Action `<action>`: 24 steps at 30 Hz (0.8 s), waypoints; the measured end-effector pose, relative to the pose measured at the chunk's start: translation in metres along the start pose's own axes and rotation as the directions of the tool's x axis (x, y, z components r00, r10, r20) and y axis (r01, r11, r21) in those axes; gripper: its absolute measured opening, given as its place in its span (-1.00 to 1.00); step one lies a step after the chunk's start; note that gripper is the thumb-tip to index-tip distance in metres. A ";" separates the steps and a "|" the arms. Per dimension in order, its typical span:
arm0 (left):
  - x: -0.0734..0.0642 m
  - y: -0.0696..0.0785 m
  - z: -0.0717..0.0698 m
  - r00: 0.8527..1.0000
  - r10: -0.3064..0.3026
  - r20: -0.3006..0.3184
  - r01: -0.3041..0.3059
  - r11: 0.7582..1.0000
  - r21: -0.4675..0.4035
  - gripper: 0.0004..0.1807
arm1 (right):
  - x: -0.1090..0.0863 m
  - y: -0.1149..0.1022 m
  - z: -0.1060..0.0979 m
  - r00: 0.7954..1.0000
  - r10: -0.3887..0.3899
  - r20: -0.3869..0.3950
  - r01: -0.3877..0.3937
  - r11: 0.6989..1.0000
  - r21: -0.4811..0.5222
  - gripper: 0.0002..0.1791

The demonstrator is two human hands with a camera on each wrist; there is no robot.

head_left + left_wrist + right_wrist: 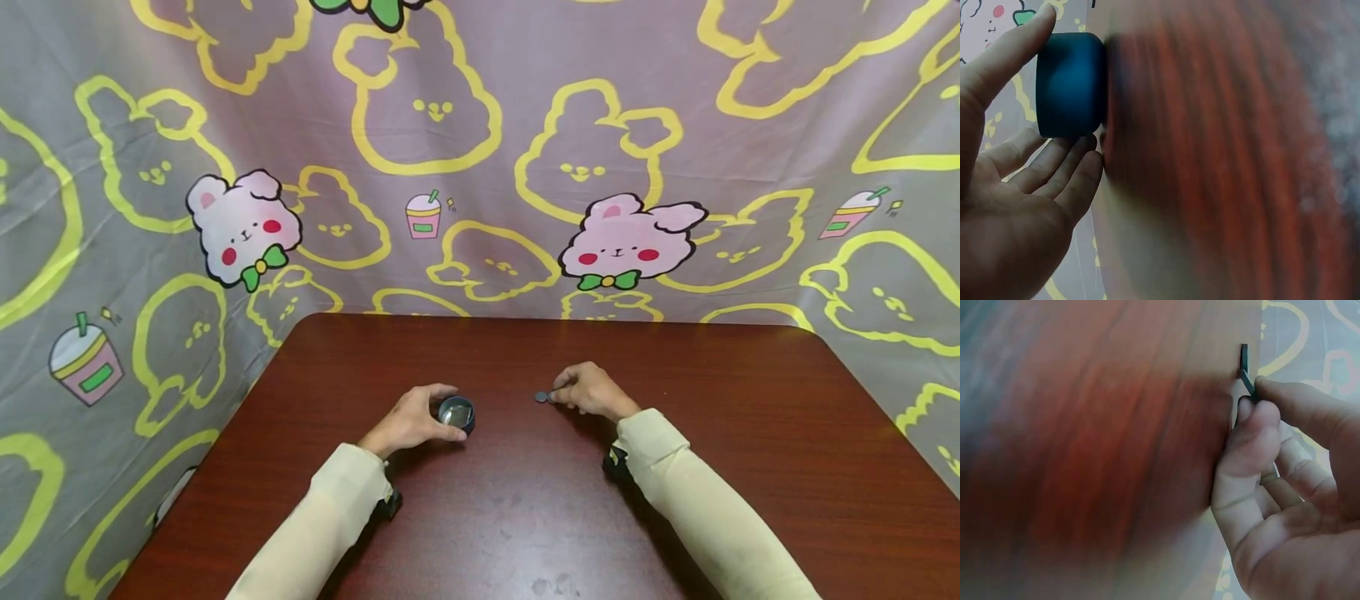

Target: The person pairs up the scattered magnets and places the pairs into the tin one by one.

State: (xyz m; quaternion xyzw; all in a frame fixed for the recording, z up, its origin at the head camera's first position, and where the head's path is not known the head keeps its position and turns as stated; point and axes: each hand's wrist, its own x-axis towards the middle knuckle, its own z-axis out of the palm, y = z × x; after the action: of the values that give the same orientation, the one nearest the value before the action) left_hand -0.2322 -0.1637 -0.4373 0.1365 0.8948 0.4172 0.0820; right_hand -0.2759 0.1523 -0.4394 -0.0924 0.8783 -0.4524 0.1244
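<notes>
left hand (pixel 408 421) grips round tin (pixel 456 412); right hand (pixel 592 390) pinches small disc (pixel 542 397); bunny cloth (pixel 480 167) behind table (pixel 525 500)

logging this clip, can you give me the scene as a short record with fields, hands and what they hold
left hand: thumb and fingers curled round a small round dark tin standing on the table
right hand: pinches a small flat dark disc at the table surface
gap: tin and disc apart, hands not touching
surface: reddish-brown wooden table
backdrop: bunny-print cloth
sleeves: cream, both arms
</notes>
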 end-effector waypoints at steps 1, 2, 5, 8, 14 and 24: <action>0.000 0.000 0.000 1.000 0.003 0.000 -0.003 1.000 -0.001 -0.15 | 0.000 0.000 0.000 1.000 0.001 0.009 -0.002 1.000 0.026 -0.87; 0.000 0.000 0.000 1.000 0.007 0.001 -0.007 1.000 0.000 -0.15 | 0.000 0.000 0.000 1.000 0.003 0.018 -0.004 0.998 0.058 -0.86; 0.000 -0.001 -0.001 0.999 0.032 0.004 -0.032 0.999 -0.007 -0.16 | 0.001 -0.001 0.000 0.999 0.021 0.049 -0.028 0.987 0.156 -0.82; -0.001 -0.003 -0.001 0.998 0.064 0.009 -0.064 0.998 -0.030 -0.19 | 0.001 0.000 -0.001 0.997 0.034 0.073 -0.050 0.971 0.236 -0.78; -0.002 -0.005 0.000 0.996 0.083 0.017 -0.081 0.992 -0.093 -0.22 | 0.001 0.001 -0.003 0.995 0.033 0.092 -0.061 0.947 0.317 -0.74; -0.003 -0.007 0.001 0.999 0.044 0.019 -0.041 0.990 -0.137 -0.24 | 0.000 -0.001 -0.004 0.990 0.088 0.112 -0.125 0.912 0.390 -0.73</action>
State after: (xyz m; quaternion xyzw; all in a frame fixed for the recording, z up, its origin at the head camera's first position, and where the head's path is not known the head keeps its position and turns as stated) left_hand -0.2303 -0.1681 -0.4427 0.1540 0.8602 0.4774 0.0919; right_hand -0.2767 0.1553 -0.4366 -0.0380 0.7655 -0.6085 0.2055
